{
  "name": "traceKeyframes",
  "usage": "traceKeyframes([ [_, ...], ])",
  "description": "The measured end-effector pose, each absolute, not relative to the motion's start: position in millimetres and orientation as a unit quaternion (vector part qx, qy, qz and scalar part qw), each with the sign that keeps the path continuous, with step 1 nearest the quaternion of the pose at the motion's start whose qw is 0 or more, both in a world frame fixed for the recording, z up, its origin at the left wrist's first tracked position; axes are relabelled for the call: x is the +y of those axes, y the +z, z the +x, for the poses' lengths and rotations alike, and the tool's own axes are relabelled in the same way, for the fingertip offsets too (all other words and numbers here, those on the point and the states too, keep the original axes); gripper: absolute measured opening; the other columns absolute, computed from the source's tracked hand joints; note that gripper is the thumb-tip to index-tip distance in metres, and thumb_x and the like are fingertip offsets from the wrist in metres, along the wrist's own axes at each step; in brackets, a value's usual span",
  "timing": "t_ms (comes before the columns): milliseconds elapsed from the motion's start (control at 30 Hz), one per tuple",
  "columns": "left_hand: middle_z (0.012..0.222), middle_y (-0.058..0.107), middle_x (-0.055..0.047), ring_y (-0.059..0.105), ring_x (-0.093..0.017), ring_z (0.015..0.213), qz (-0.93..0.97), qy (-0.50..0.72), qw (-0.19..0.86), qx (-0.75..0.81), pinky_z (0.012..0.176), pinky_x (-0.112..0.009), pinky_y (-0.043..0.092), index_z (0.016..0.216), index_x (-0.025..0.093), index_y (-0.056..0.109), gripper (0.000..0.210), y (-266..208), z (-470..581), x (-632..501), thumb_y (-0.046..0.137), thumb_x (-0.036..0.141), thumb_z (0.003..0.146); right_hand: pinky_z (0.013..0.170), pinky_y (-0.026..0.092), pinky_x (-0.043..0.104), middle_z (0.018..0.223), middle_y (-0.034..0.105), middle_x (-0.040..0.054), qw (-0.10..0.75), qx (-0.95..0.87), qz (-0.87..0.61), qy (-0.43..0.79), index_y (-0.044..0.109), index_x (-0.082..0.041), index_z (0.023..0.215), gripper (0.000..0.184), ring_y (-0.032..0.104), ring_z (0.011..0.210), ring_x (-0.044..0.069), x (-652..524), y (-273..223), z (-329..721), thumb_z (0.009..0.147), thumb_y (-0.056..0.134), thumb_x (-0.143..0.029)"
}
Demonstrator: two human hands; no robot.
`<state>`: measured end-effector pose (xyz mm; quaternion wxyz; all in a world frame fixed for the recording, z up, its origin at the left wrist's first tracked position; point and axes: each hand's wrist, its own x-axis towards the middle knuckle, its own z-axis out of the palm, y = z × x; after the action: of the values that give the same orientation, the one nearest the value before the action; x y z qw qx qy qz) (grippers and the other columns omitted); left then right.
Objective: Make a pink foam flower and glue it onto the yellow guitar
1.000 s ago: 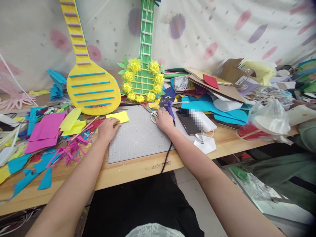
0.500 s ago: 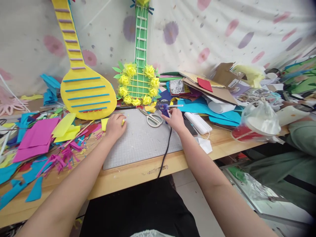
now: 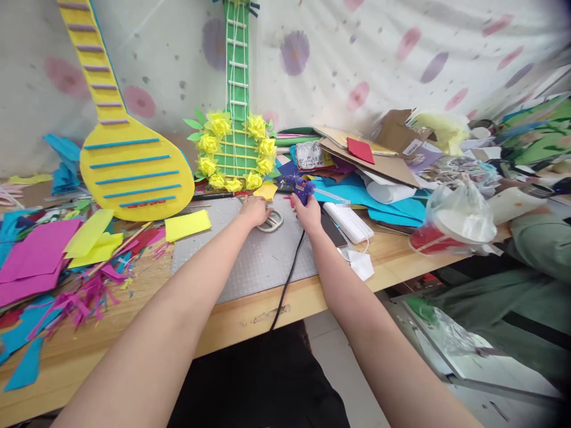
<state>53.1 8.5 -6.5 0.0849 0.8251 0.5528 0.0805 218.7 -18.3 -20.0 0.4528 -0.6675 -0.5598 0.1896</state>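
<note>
My right hand (image 3: 308,213) is wrapped round the handle of a blue-purple hot glue gun (image 3: 304,188), whose black cord (image 3: 291,279) runs down over the table edge. A pale glue stick (image 3: 328,195) sticks out to its right. My left hand (image 3: 255,210) reaches over the grey cutting mat (image 3: 267,264), back up and fingers pointing down, partly hidden. Scissors (image 3: 275,222) lie under and beside it, their handle loops showing. Just beyond its fingers is a yellow-orange paper piece (image 3: 266,190); whether they touch it I cannot make out.
A green paper guitar (image 3: 236,148) with yellow flowers and a yellow one (image 3: 138,166) lean at the back. Yellow paper (image 3: 188,226) and magenta sheets (image 3: 33,252) lie left. Rightward are a white power strip (image 3: 350,222), a bagged cup (image 3: 455,223) and a person's sleeve (image 3: 539,238).
My left hand has moved right from the yellow paper to the scissors, leaving that paper on the mat. My right hand has closed on the glue gun and turned it. The view has shifted right.
</note>
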Motion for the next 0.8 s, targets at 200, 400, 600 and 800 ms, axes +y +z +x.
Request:
traceKeyframes([
  [200,0.122,0.059,-0.019,0.05,-0.032,0.118,0.827,0.068,0.102,0.549,0.11,-0.053,0.012,0.105,0.013,0.063,0.038,-5,79,7,0.042,0.038,0.088,0.083,0.046,0.035,0.103,0.067,0.0136,0.379,-0.604,-0.68,0.171,0.06,-0.015,0.106,0.037,0.062,0.099,0.026,-15,-15,214,0.083,0.052,-0.043],
  [400,0.129,0.055,-0.016,0.041,-0.034,0.128,0.847,0.097,0.112,0.511,0.109,-0.058,0.007,0.103,0.016,0.066,0.033,-11,76,2,0.043,0.034,0.088,0.084,0.045,0.036,0.104,0.067,0.0164,0.307,-0.634,-0.693,0.155,0.06,-0.013,0.104,0.037,0.062,0.1,0.028,-6,-20,213,0.084,0.051,-0.043],
  [600,0.126,0.059,-0.011,0.049,-0.026,0.12,0.828,0.218,0.078,0.511,0.113,-0.049,0.01,0.102,0.018,0.067,0.028,-4,38,-8,0.046,0.025,0.085,0.085,0.044,0.035,0.108,0.064,0.0168,0.282,-0.64,-0.703,0.129,0.058,-0.011,0.106,0.038,0.06,0.101,0.027,-9,-19,211,0.082,0.055,-0.04],
  [800,0.106,0.067,-0.006,0.056,-0.025,0.105,0.749,0.311,0.024,0.585,0.1,-0.043,0.034,0.075,0.021,0.067,0.016,-9,-59,-46,0.053,0.028,0.081,0.088,0.042,0.037,0.111,0.059,0.0176,0.26,-0.645,-0.717,0.048,0.054,-0.011,0.105,0.041,0.054,0.106,0.028,-35,-3,219,0.076,0.063,-0.038],
])
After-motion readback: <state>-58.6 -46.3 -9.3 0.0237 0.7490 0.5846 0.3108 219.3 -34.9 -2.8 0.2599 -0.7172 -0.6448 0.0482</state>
